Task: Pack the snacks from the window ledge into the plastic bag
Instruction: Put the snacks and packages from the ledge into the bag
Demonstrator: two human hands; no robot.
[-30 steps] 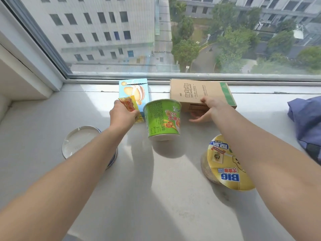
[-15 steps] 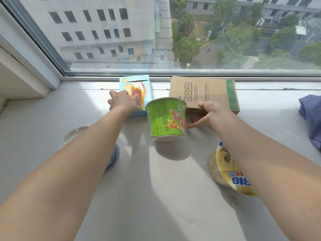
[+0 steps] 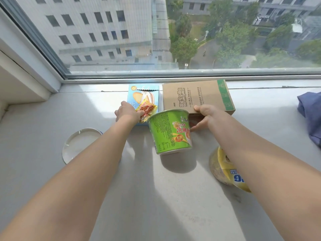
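My left hand (image 3: 127,113) pinches a small orange snack packet (image 3: 147,110) over the near part of a light-blue biscuit box (image 3: 144,95) lying flat by the window. A green noodle cup (image 3: 171,132) stands between my arms. My right hand (image 3: 205,117) grips the near edge of a brown cardboard box (image 3: 196,96), thumb on top and fingers beneath. Under my right forearm lies a yellow-lidded noodle bowl (image 3: 225,173), partly hidden. No plastic bag is recognisable in view.
A white round lid or plate (image 3: 79,143) lies on the grey ledge (image 3: 156,197) at the left. A blue cloth (image 3: 311,110) sits at the right edge. The window frame (image 3: 156,79) runs right behind the boxes; a wall recess stands at the far left.
The orange packet shows again past my left hand's fingers, over the blue box. My right hand keeps its grip on the cardboard box's edge. The view has tilted slightly.
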